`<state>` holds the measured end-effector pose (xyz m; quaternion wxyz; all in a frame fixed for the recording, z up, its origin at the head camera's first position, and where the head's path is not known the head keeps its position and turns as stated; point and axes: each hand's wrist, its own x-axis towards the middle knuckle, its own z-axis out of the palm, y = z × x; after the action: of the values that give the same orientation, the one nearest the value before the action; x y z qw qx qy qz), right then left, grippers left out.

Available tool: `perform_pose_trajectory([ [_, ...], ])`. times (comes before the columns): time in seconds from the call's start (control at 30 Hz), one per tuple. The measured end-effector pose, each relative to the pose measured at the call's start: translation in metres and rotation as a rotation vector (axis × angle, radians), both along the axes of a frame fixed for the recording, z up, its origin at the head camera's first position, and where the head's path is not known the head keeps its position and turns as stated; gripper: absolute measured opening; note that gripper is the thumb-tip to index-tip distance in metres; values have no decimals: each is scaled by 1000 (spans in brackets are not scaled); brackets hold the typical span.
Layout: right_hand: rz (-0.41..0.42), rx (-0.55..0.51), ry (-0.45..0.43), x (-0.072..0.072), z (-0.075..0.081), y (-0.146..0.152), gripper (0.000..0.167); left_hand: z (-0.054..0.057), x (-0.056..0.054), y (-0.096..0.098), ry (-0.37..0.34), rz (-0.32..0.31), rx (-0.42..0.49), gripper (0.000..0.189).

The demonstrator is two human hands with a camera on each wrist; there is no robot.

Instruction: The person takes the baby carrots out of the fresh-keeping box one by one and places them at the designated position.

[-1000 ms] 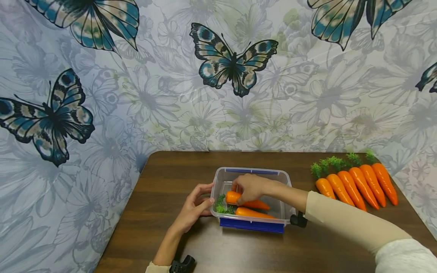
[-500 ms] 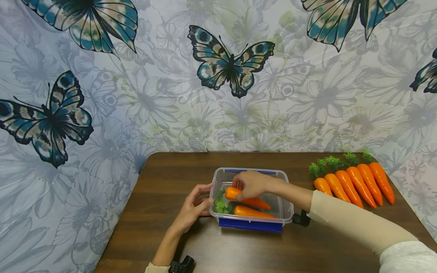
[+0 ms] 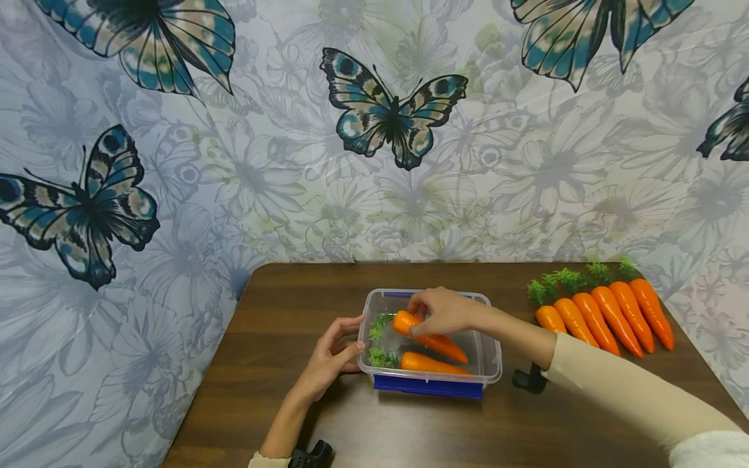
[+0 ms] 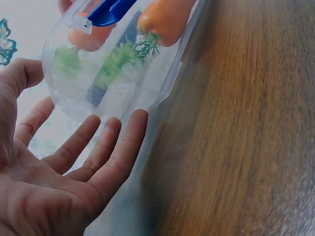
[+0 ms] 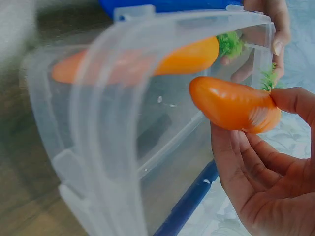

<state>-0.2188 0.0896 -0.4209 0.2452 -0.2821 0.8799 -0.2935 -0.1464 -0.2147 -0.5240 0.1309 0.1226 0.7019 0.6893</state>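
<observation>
In the head view a clear plastic food container (image 3: 494, 364) with blue clips sits mid-table. My left hand (image 3: 330, 357) is at its left end; the left wrist view shows the fingers extended, fingertips against the clear wall. Over the container my right hand (image 3: 441, 311) pinches a carrot (image 3: 435, 341) near its thick end, thumb on one side and fingers on the other. This carrot slants, its thick end raised, its green top to the left. A second carrot (image 3: 433, 364) lies along the container's near side, leaves (image 3: 383, 357) toward my left hand.
Several more carrots (image 3: 620, 318) lie side by side at the table's right, leafy tops pointing to the back. The wooden table (image 3: 298, 292) ends at a cloth backdrop (image 3: 263, 162) printed with butterflies and flowers. A blue clip (image 3: 427, 387) hangs down on the container's near side.
My right hand has lifted the carrot's thick end and shifted it slightly right, so the carrot slants more and its leaves show. The left hand stays at the container's end.
</observation>
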Motion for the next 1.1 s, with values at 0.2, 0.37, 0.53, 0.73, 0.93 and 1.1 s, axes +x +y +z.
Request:
perform_pose_trajectory([
  [0.2, -27, -32, 7, 2, -4, 9, 41, -1, 0, 0, -3, 5, 1, 51],
  [0.37, -47, -49, 7, 6, -3, 19, 39, -2, 0, 1, -5, 1, 11, 52],
  [0.53, -87, -77, -5, 11, 1, 30, 37, -3, 0, 2, -9, 3, 13, 53],
  [0.73, -127, -102, 2, 14, 4, 45, 42, -3, 1, 2, -13, 7, 10, 52],
  [0.93, -150, -122, -27, 17, 5, 59, 49, -3, 1, 0, -6, 10, 12, 52],
  [1.1, -191, -148, -42, 19, 8, 71, 47, -3, 0, 0, 0, 2, 14, 52],
])
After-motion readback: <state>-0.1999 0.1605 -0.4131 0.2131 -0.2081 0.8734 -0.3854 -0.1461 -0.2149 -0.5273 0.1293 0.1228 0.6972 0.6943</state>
